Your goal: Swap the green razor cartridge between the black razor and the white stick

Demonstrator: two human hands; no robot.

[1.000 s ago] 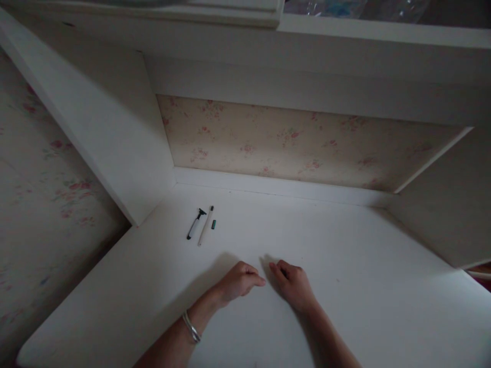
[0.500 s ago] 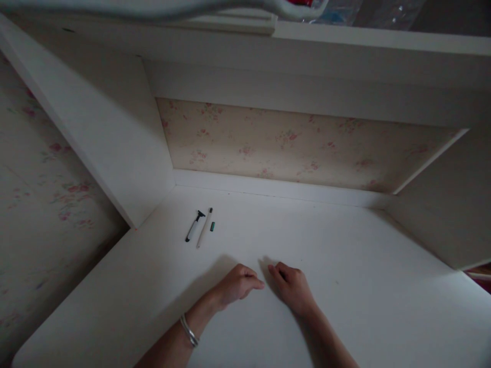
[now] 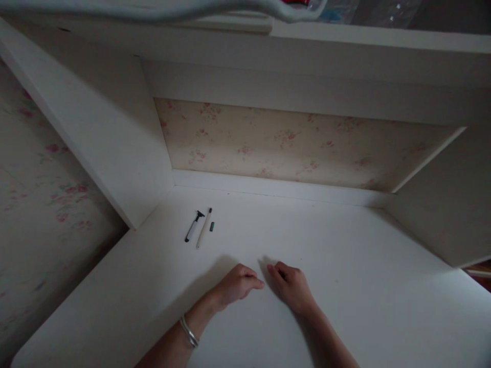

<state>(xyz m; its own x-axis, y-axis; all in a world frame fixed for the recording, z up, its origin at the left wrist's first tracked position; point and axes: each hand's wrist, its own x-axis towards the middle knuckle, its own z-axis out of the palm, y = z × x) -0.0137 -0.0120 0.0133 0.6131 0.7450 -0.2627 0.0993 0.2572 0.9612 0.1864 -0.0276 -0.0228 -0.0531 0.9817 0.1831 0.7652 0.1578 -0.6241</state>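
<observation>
Both my hands rest on a white desk top (image 3: 345, 306), almost touching at the fingertips. My left hand (image 3: 238, 284), with a silver bangle on the wrist, has its fingers curled under, and I see nothing in it. My right hand (image 3: 292, 287) lies with loosely curled fingers too, and nothing shows in it. Farther back on the left lie a black-and-white razor (image 3: 194, 226), a pale stick with a dark tip (image 3: 204, 228) and a small green piece (image 3: 211, 226), all out of my hands' reach.
White side panels (image 3: 115, 138) wall in the desk on the left and right. Floral wallpaper (image 3: 284, 143) backs the niche, under a white shelf (image 3: 307, 56). The desk's rounded front left corner drops off beside more floral wall.
My hands have hardly moved. The view has shifted slightly, so the whole scene sits a little lower and to the left.
</observation>
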